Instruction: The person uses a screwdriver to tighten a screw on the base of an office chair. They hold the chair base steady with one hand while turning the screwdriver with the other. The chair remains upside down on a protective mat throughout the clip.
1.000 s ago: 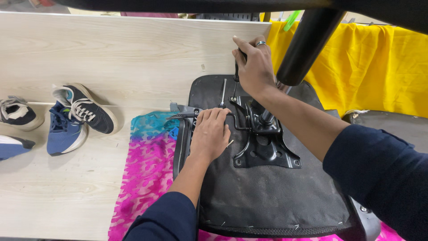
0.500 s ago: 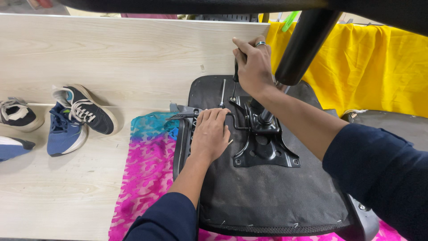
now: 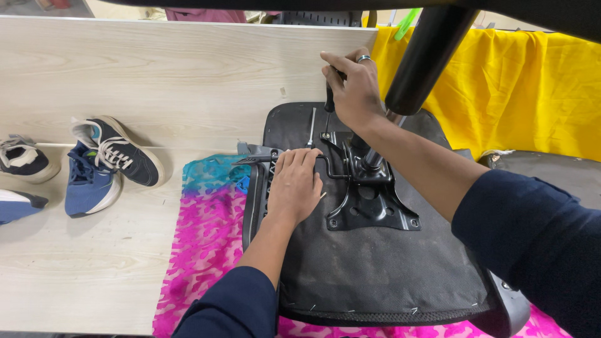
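The seat [image 3: 375, 275] lay upside down on a pink cloth [image 3: 206, 250] on the floor. The left hand [image 3: 294, 184] pressed flat, fingers open, on the seat beside the bracket [image 3: 369, 206]. The right hand [image 3: 354, 87], farther off, gripped a screwdriver [image 3: 328, 103] standing at the bracket's far edge. Shoes [image 3: 106, 163] lay left.

Black post [image 3: 432, 56] crowds seat plate [image 3: 369, 200] from above right; open floor [image 3: 75, 269] left beyond shoes [image 3: 106, 163].
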